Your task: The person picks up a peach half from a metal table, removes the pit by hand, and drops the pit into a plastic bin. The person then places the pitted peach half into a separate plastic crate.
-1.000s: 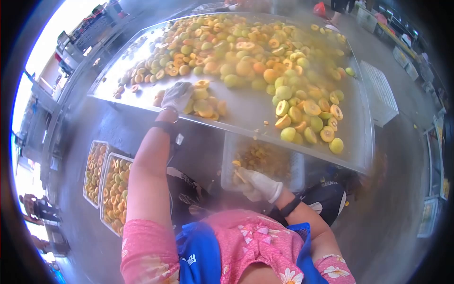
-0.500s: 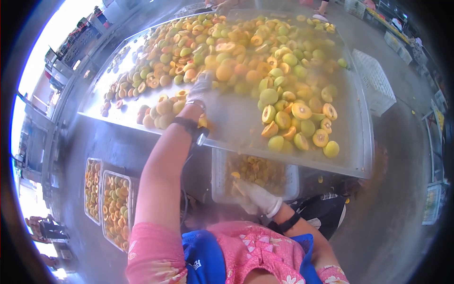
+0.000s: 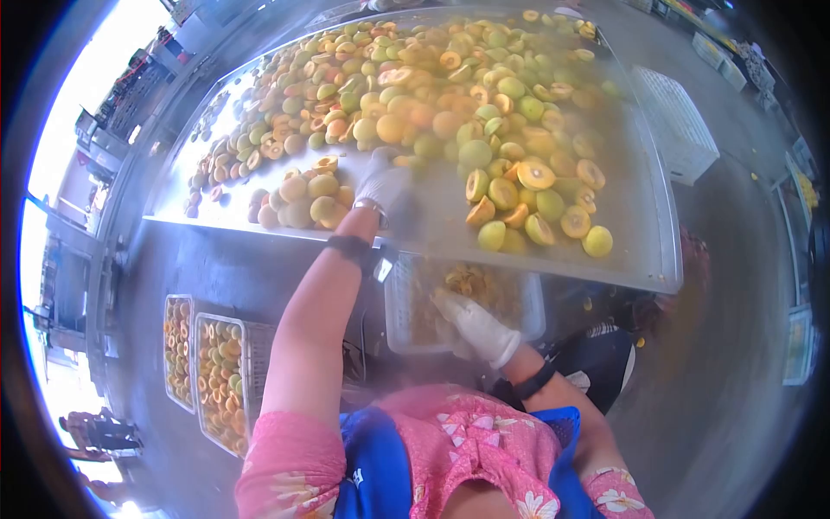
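A steel table (image 3: 627, 229) carries a big heap of yellow-green and orange fruit (image 3: 415, 78), whole and halved. My left hand (image 3: 385, 183), in a white glove, rests on the table at the heap's near edge. A small cluster of whole fruit (image 3: 303, 197) lies just left of it and cut halves (image 3: 527, 203) lie to its right. Its grip is blurred. My right hand (image 3: 475, 327), also gloved, hovers below the table edge over a white crate (image 3: 396, 322) of fruit scraps. Whether it holds anything is unclear.
Two wire trays of halved fruit (image 3: 220, 381) stand on the floor at lower left. A white slatted crate (image 3: 679, 121) stands beyond the table's right side. People (image 3: 95, 428) stand far off at the left edge.
My left hand reached up into the heap, then drew back toward the near edge and to the right. The right hand stayed over the crate. The view shifted slightly.
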The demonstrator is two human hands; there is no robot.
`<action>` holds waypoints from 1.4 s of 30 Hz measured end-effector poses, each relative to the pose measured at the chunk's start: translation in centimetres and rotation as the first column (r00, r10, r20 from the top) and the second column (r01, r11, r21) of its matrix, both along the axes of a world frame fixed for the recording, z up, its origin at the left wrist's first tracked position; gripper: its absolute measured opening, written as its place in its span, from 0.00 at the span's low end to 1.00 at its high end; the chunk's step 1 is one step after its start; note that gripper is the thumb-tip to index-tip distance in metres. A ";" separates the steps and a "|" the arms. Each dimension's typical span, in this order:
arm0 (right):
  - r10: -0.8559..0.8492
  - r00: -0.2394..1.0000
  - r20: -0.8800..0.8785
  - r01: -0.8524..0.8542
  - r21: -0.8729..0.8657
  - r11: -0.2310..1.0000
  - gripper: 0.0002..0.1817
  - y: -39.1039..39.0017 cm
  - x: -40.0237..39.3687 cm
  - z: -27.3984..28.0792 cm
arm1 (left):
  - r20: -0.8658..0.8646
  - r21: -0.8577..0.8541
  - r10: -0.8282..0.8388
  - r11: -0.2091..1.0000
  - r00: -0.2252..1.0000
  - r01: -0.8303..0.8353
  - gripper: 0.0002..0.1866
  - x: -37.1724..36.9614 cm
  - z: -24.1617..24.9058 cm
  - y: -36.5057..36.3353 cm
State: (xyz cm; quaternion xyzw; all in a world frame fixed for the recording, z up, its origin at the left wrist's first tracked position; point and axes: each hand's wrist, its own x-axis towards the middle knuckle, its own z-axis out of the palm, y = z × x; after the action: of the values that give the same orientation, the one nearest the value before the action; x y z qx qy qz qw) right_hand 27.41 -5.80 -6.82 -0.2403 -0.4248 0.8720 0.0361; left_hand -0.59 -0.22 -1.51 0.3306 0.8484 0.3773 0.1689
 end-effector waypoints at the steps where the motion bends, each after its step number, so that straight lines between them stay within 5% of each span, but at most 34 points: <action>1: -0.109 0.990 -0.084 0.108 -0.019 0.994 0.20 -0.3 -0.4 0.9 | 0.324 0.199 -0.037 0.980 0.945 -0.030 0.21 1.0 0.1 -1.0; 2: -0.010 0.999 0.043 -0.004 0.325 0.946 0.21 0.9 0.7 2.1 | 0.401 0.302 -0.052 0.950 0.915 -0.079 0.19 2.3 -0.1 -1.8; 3: -0.017 1.000 0.008 0.013 0.336 0.942 0.22 1.1 0.8 2.2 | 0.400 0.299 -0.054 0.951 0.915 -0.075 0.19 3.6 -0.3 -2.5; 5: -0.135 0.984 -0.117 0.178 0.580 0.795 0.23 1.2 0.3 1.3 | 0.682 0.580 -0.292 0.775 0.670 -0.253 0.19 5.4 -0.7 -3.7; 7: -0.123 0.991 0.049 0.063 0.644 0.763 0.24 1.6 0.5 3.1 | 0.748 0.557 -0.310 0.775 0.587 -0.300 0.17 7.2 -0.2 -4.8; 9: -0.225 0.946 -0.233 0.314 0.835 0.453 0.25 1.4 0.1 2.7 | 0.807 0.587 -0.423 0.652 0.412 -0.480 0.16 10.5 1.7 -6.4; 10: -0.231 0.958 -0.168 0.270 0.791 0.549 0.25 1.4 0.1 3.2 | 0.706 0.669 -0.413 0.656 0.575 -0.350 0.18 10.4 0.0 -6.7; 11: -0.231 0.959 -0.165 0.268 0.792 0.548 0.25 1.5 -0.1 3.4 | 0.707 0.669 -0.414 0.655 0.573 -0.351 0.18 10.7 -0.3 -6.9; 13: -0.253 0.948 -0.194 0.304 0.792 0.530 0.25 1.5 -0.2 3.8 | 0.803 0.595 -0.459 0.607 0.379 -0.526 0.17 11.8 -0.1 -7.2; 22: -0.284 0.959 -0.007 0.156 0.847 0.508 0.27 1.3 0.2 5.8 | 0.799 0.601 -0.497 0.650 0.340 -0.465 0.18 14.8 0.5 -9.5; 25: -0.271 0.962 -0.002 0.143 0.854 0.500 0.28 1.3 0.0 4.8 | 0.755 0.653 -0.518 0.649 0.403 -0.390 0.19 14.4 -0.5 -9.8; 27: -0.246 0.969 -0.037 0.176 0.800 0.574 0.29 1.1 -0.1 4.6 | 0.536 0.673 -0.412 0.735 0.737 -0.079 0.18 14.5 -0.5 -10.1; 28: -0.246 0.969 -0.036 0.176 0.799 0.574 0.29 0.9 -0.1 4.7 | 0.536 0.673 -0.412 0.735 0.737 -0.079 0.18 14.5 -0.4 -10.1; 30: -0.218 0.974 -0.059 0.180 0.784 0.594 0.29 0.5 -0.1 4.9 | 0.749 0.661 -0.537 0.644 0.388 -0.385 0.17 14.8 0.0 -10.3; 31: -0.217 0.974 -0.058 0.179 0.783 0.595 0.29 0.2 0.0 5.1 | 0.750 0.660 -0.535 0.645 0.389 -0.386 0.17 15.3 0.3 -10.4; 33: -0.242 0.961 -0.137 0.261 0.746 0.613 0.27 -0.3 0.1 5.3 | 0.569 0.714 -0.345 0.658 0.746 -0.240 0.16 16.7 0.6 -10.5; 34: -0.242 0.961 -0.137 0.260 0.746 0.613 0.27 -0.3 -0.1 4.7 | 0.707 0.667 -0.369 0.632 0.603 -0.395 0.18 16.7 0.7 -10.4; 37: -0.187 0.968 -0.170 0.249 0.764 0.595 0.27 -0.4 -0.2 2.7 | 0.829 0.508 -0.269 0.728 0.490 -0.461 0.20 16.0 1.4 -10.6; 42: -0.083 0.995 -0.058 0.100 0.662 0.743 0.29 -0.7 0.2 3.0 | 0.840 0.515 -0.341 0.748 0.422 -0.419 0.23 15.2 1.3 -11.0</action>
State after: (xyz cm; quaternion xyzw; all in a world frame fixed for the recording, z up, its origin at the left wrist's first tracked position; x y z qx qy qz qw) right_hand 27.57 -6.54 -3.80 -0.2215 -0.6939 0.6645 0.1670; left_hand 14.66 -11.19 -0.23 0.0888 0.4335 0.7708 0.4584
